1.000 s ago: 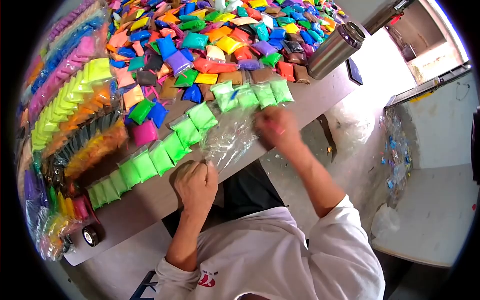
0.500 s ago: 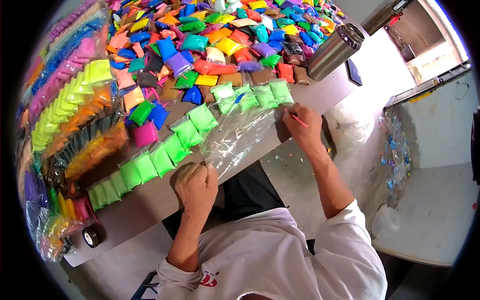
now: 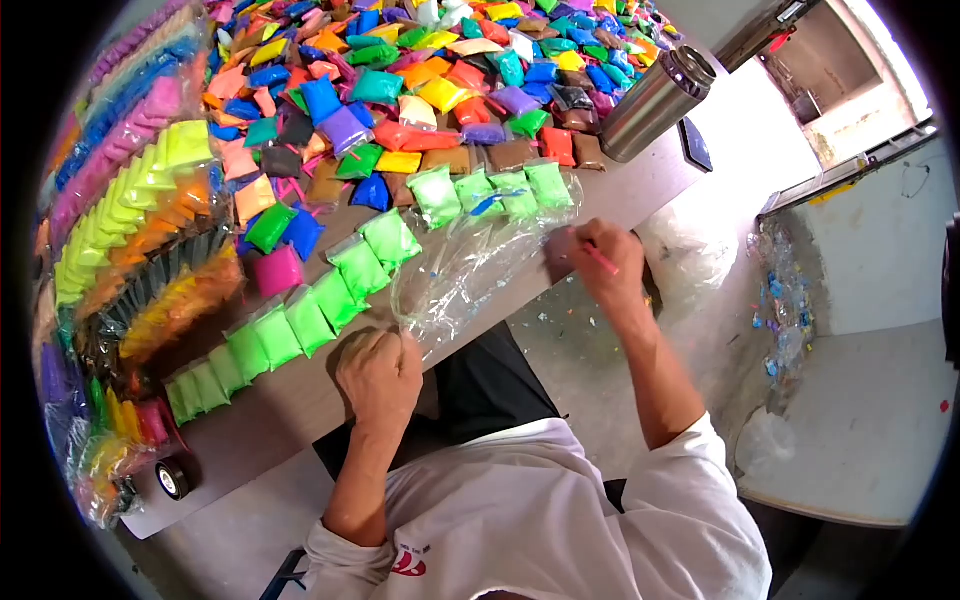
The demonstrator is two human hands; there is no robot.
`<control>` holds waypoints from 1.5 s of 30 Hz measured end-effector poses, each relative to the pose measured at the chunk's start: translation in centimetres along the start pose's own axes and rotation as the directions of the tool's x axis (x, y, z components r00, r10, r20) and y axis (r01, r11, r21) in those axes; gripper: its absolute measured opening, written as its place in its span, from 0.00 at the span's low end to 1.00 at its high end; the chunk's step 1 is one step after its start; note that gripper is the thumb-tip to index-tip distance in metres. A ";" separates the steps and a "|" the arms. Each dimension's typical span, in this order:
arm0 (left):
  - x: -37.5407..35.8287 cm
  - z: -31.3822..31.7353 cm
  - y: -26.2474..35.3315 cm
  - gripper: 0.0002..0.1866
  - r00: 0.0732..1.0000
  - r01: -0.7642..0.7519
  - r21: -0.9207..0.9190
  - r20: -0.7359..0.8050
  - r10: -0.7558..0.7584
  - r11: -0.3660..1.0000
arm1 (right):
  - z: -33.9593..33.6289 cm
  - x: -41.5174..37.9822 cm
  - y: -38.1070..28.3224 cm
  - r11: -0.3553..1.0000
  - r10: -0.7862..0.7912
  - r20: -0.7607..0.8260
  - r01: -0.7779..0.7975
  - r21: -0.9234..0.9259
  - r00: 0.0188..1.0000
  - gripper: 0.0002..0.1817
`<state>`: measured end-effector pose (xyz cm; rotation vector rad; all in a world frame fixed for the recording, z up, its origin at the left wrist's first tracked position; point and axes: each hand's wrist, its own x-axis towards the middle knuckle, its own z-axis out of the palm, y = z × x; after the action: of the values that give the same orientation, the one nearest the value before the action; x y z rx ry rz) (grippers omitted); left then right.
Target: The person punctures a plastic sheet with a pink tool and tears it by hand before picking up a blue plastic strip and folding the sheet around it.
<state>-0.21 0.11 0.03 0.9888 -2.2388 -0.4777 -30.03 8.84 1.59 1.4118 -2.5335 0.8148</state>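
A long clear plastic bag lies stretched along the front edge of the table. My left hand is closed on its near end. My right hand grips the bag's far end and also pinches a thin pink stick. A row of light green packets runs beside the bag, with several more green packets at its far end.
A heap of small packets in many colours covers the back of the table. Bundled packs in yellow, orange and pink line the left side. A steel flask stands at the right. A roll of black tape lies near the front corner.
My right hand has slid right along the bag from its middle to its far end, pulling it out straight. My left hand stays on the near end.
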 end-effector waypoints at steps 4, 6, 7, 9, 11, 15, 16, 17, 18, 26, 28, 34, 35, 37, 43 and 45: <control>-0.1 -0.3 -0.1 0.16 0.999 0.016 0.017 0.027 -0.017 1.000 | 2.5 -3.5 -6.4 0.913 -0.371 0.060 0.353 0.206 0.927 0.08; 0.1 -0.5 -0.1 0.16 0.999 0.017 0.007 0.044 -0.017 1.000 | 2.9 -3.6 -7.1 0.900 -0.384 0.104 0.347 0.264 0.917 0.07; 0.1 -0.3 -0.1 0.16 1.000 0.015 -0.014 0.025 -0.014 1.000 | 3.1 -3.1 -5.9 0.908 -0.346 0.117 0.300 0.294 0.931 0.07; -0.2 -0.3 -0.2 0.16 1.000 0.017 -0.040 0.011 -0.016 0.999 | 2.1 -1.0 -2.1 0.988 -0.106 0.142 0.088 0.128 0.984 0.05; -0.1 -0.1 -0.2 0.16 1.000 0.022 0.008 0.016 -0.022 1.000 | 0.6 0.9 0.1 0.998 0.000 0.051 -0.003 0.057 0.999 0.06; -0.3 -0.3 -0.1 0.16 1.000 0.006 0.014 0.019 -0.006 1.000 | 0.5 -1.6 -3.5 0.938 -0.263 -0.028 0.262 0.227 0.965 0.06; -0.1 -0.3 -0.1 0.16 1.000 0.011 0.020 0.019 -0.011 1.000 | 1.0 -2.9 -5.7 0.917 -0.338 0.003 0.329 0.227 0.941 0.07; -0.1 -0.3 0.0 0.16 1.000 0.012 0.025 0.021 -0.013 1.000 | 1.5 -4.1 -7.3 0.891 -0.409 0.032 0.392 0.227 0.912 0.07; -0.1 -0.3 0.0 0.16 1.000 0.010 0.029 0.025 -0.010 1.000 | 2.0 -4.6 -7.8 0.892 -0.405 0.031 0.388 0.231 0.914 0.07; -0.2 -0.1 -0.3 0.15 1.000 0.010 0.017 0.013 -0.010 1.000 | 0.9 -1.9 -2.6 0.993 -0.114 -0.030 0.115 0.035 0.993 0.04; -0.2 -0.2 -0.1 0.15 0.999 0.025 0.021 0.032 -0.026 0.999 | 1.1 -4.0 -5.9 0.931 -0.312 0.017 0.303 0.204 0.950 0.07; -0.3 -0.4 -0.2 0.15 0.999 0.029 0.012 0.025 -0.029 1.000 | 2.2 -4.2 -5.0 0.971 -0.072 0.198 0.023 0.239 0.978 0.05; -0.1 -0.3 -0.2 0.15 0.999 0.027 0.010 0.022 -0.027 1.000 | 1.7 -3.2 -4.1 1.000 -0.005 0.097 0.002 0.028 0.995 0.06; -0.1 -0.3 -0.2 0.15 1.000 0.006 0.015 0.011 -0.006 1.000 | 0.7 -2.9 -3.4 0.997 -0.041 -0.021 0.042 0.060 0.999 0.05; -0.1 -0.3 0.0 0.15 0.999 0.022 0.029 0.032 -0.023 0.999 | 2.7 -6.2 -9.3 0.931 -0.297 0.088 0.268 0.247 0.951 0.05; -0.1 -0.5 0.0 0.15 1.000 0.017 0.020 0.022 -0.018 1.000 | 2.5 -5.2 -7.2 0.970 -0.194 0.072 0.180 0.164 0.978 0.06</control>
<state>0.19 0.13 0.37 1.0188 -2.2608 -0.4773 -20.87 8.50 0.46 1.7415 -2.3933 0.9552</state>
